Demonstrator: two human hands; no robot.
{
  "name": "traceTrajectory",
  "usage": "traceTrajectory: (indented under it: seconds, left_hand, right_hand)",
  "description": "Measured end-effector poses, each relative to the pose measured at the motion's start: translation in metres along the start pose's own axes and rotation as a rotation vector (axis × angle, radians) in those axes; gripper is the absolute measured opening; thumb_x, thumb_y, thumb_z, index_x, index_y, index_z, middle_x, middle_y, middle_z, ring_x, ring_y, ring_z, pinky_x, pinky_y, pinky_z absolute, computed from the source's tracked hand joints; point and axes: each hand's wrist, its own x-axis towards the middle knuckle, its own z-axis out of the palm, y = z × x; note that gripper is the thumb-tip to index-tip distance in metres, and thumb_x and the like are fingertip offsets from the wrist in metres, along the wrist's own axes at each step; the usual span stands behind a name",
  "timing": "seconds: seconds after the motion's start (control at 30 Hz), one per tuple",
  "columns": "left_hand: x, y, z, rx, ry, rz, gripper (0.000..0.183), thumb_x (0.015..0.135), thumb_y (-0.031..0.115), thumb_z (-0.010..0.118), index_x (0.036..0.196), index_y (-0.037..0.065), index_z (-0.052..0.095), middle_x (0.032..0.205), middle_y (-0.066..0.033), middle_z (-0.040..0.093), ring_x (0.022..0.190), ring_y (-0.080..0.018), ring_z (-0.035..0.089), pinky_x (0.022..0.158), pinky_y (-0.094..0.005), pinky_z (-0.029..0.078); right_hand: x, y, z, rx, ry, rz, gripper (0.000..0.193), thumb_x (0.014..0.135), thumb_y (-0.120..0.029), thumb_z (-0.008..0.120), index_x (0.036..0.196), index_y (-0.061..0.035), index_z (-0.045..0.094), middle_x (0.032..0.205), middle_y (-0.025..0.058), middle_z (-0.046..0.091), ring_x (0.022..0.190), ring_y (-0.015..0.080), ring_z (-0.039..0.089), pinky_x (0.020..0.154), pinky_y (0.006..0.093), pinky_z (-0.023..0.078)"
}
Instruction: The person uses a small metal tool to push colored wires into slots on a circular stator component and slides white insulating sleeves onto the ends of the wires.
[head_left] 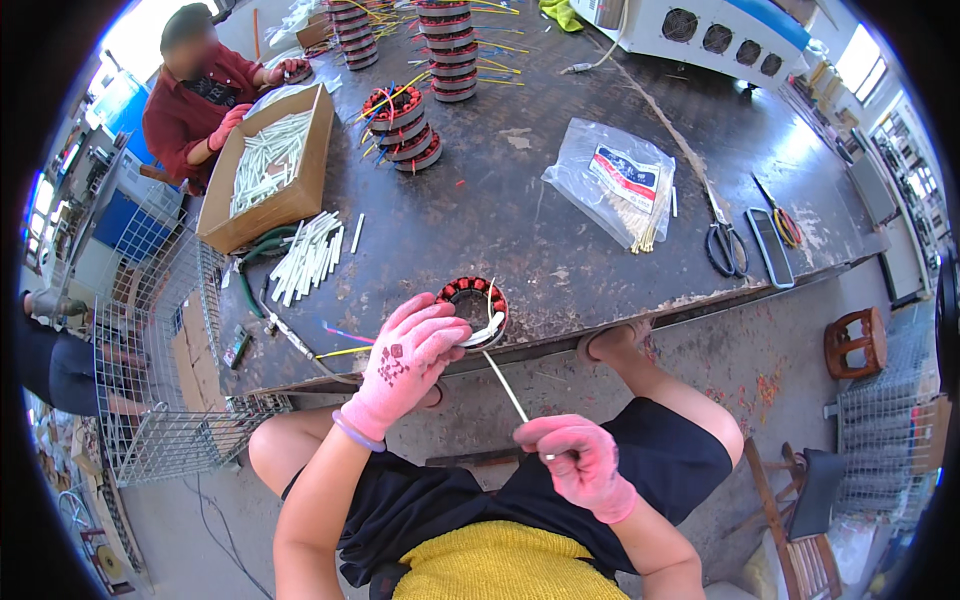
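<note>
At the table's near edge lies a ring-shaped motor stator (pixel 465 288) with red windings, a white sleeve piece showing along its near side. My left hand (pixel 408 348), in a pink glove, grips the stator's left side; its fingertips are partly hidden. A pale thin cord (pixel 506 387) runs taut from the stator's near side down toward me. My right hand (pixel 578 465), also gloved in pink, pinches the cord's lower end over my lap. Pink and yellow lead wires (pixel 345 352) stick out left of the stator.
Left of my hands lie loose white tubes (pixel 308 258), a soldering iron (pixel 290 338) and a cardboard box (pixel 315 165) of tubes. Stacked stators (pixel 403 128) stand farther back. Rightward are a plastic bag (pixel 580 175), scissors (pixel 725 245), a phone (pixel 769 248) and pliers (pixel 787 226). A co-worker (pixel 190 100) sits far left.
</note>
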Motion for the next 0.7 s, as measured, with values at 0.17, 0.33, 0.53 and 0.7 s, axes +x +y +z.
traceTrajectory:
  seconds: [0.17,0.33,0.53,0.7]
  left_hand:
    - [0.0,-0.006,0.009,-0.105,0.086,-0.035,0.023,0.072,0.006,0.074,0.093,0.01,0.066,0.095,-0.0027,0.069,0.102,-0.0234,0.065,0.103,-0.047,0.044]
    - [0.002,-0.003,0.012,-0.121,0.119,-0.091,0.022,0.071,0.005,0.075,0.091,0.01,0.066,0.091,-0.0021,0.069,0.1,-0.0228,0.065,0.104,-0.0477,0.044]
    - [0.0,0.003,0.014,-0.125,0.158,-0.124,0.026,0.068,-0.001,0.075,0.09,0.01,0.067,0.091,-0.0028,0.069,0.099,-0.0242,0.066,0.106,-0.0484,0.042]
    - [-0.004,0.003,0.016,-0.118,0.185,-0.132,0.026,0.067,-0.001,0.075,0.09,0.01,0.068,0.091,-0.0025,0.069,0.099,-0.0238,0.066,0.106,-0.0489,0.042]
  right_hand:
    - [0.003,0.008,0.008,-0.092,-0.04,-0.082,0.006,0.088,-0.006,0.063,0.093,-0.0058,0.061,0.104,0.0125,0.068,0.082,0.0285,0.067,0.069,0.0329,0.054]
    - [-0.001,0.012,0.012,-0.125,-0.031,-0.08,0.008,0.087,-0.007,0.064,0.095,-0.0075,0.06,0.105,0.0116,0.068,0.082,0.028,0.067,0.067,0.0329,0.053]
    - [-0.004,0.013,0.014,-0.219,-0.067,-0.125,0.009,0.086,-0.008,0.064,0.094,-0.0086,0.06,0.106,0.0113,0.068,0.082,0.0284,0.067,0.067,0.034,0.053]
    - [-0.001,0.012,0.019,-0.206,-0.049,-0.114,0.01,0.084,-0.006,0.064,0.093,-0.0073,0.06,0.104,0.0117,0.068,0.082,0.0292,0.067,0.067,0.0341,0.054]
